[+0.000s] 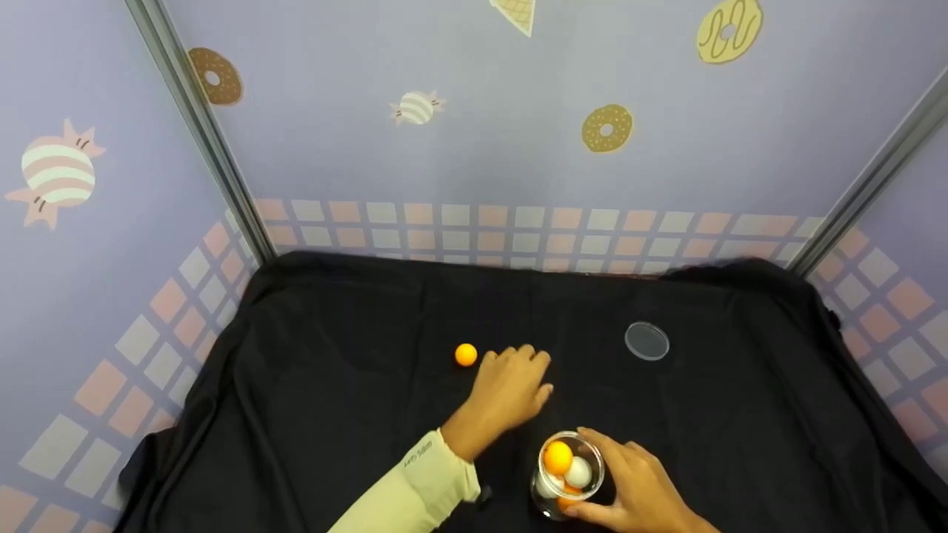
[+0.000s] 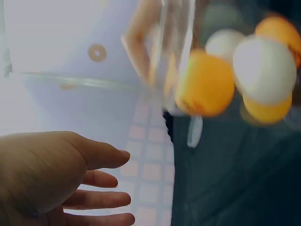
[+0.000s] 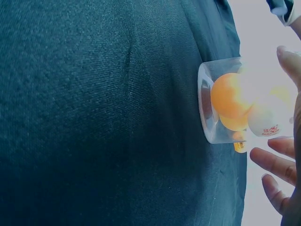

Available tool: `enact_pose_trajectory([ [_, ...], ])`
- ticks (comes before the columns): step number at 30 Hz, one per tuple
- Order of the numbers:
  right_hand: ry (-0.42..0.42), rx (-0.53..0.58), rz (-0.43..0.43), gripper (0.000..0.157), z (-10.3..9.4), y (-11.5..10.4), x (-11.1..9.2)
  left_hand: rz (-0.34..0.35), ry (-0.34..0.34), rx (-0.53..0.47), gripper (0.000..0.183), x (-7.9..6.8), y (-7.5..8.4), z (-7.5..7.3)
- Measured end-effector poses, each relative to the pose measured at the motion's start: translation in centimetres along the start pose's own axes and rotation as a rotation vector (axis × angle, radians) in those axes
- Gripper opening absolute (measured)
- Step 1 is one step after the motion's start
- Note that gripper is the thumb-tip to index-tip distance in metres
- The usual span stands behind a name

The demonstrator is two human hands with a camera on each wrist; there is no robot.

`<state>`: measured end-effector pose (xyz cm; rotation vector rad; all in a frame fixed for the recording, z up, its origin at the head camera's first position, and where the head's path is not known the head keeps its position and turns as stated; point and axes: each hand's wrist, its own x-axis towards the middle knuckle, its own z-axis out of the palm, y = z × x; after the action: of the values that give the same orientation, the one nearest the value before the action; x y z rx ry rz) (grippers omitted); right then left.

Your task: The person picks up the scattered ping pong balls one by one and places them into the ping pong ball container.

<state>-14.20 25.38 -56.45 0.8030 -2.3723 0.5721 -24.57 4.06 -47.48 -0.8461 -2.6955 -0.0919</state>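
Observation:
A clear plastic jar (image 1: 544,500) with orange and white ping-pong balls inside stands on the black cloth. From its right side my right hand (image 1: 641,481) grips it, with a finger by the far rim and the thumb at the near side. Red print shows on a white ball (image 3: 270,117) through the wall. My left hand (image 1: 511,385) is over the cloth beyond the jar, holding nothing, its fingers loosely extended in the left wrist view. A single orange ping-pong ball (image 1: 466,354) lies just left of its knuckles.
A round clear lid (image 1: 647,341) lies flat on the cloth at the right. The black cloth (image 1: 333,385) covers the table and hangs in folds at both sides. Patterned panels (image 1: 503,148) enclose the back and sides.

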Motion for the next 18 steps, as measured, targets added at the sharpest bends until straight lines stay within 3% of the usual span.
enact_pose_trajectory([
  [10, -0.001, 0.013, 0.006, 0.098, 0.1, 0.0, 0.0, -0.117, -0.120, -0.040, 0.038, 3.2, -2.7, 4.3],
  [18, -0.007, 0.001, 0.008, 0.097, -0.1, -0.1, 0.1, -0.172, -0.178, -0.029, 0.038, 4.0, -3.9, 6.9],
])
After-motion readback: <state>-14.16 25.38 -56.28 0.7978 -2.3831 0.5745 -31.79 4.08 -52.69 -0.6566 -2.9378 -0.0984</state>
